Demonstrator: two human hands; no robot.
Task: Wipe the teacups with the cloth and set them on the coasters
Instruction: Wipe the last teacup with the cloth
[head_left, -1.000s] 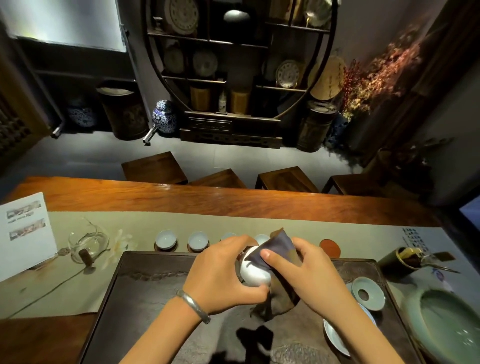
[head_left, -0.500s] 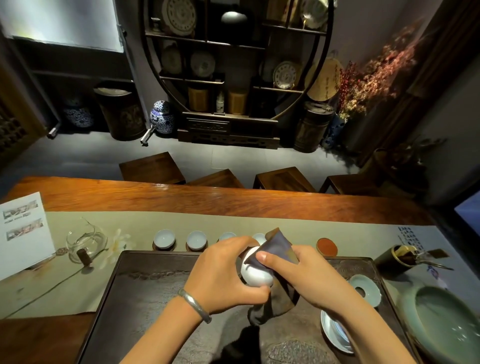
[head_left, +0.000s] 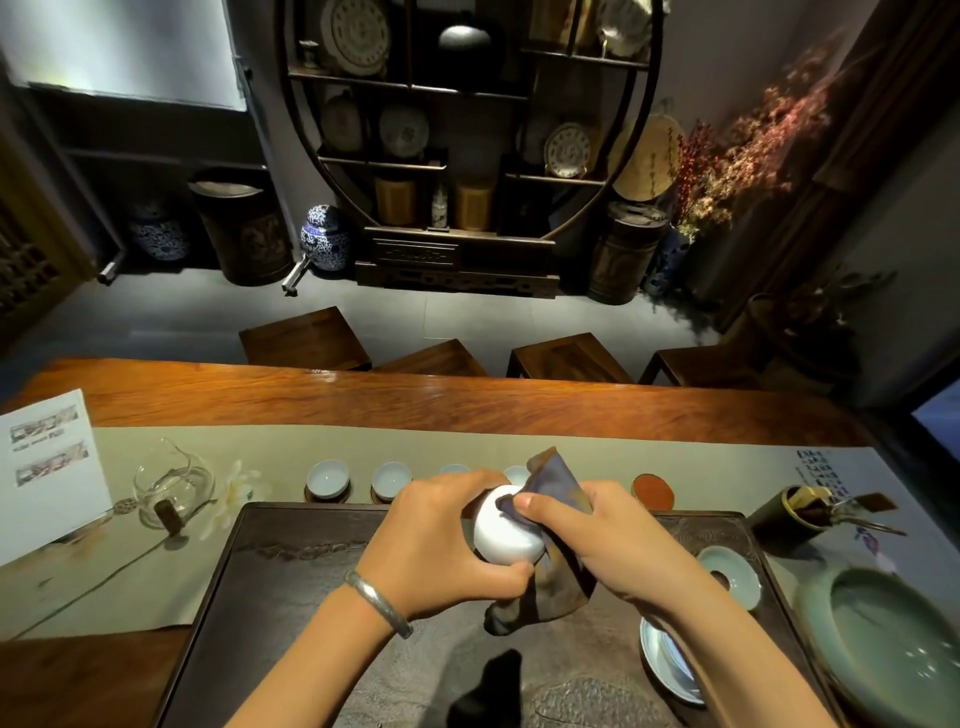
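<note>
Above the dark tea tray (head_left: 311, 597), the left hand (head_left: 441, 545) grips the white teacup (head_left: 506, 538) steady; the right hand (head_left: 608, 540) pinches the cloth (head_left: 556, 480) against its rim to wipe; beyond the tray waits a bare red coaster (head_left: 653, 491)

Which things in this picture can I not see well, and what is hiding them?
Head view only:
- Inside of the white teacup: the cloth and right hand cover its mouth.
- Two cups in the row behind: mostly hidden by the left hand and cloth.
- Saucer: partly under the right forearm.
- Green basin: cut off by the right edge.
- Card's print: too small.
</note>
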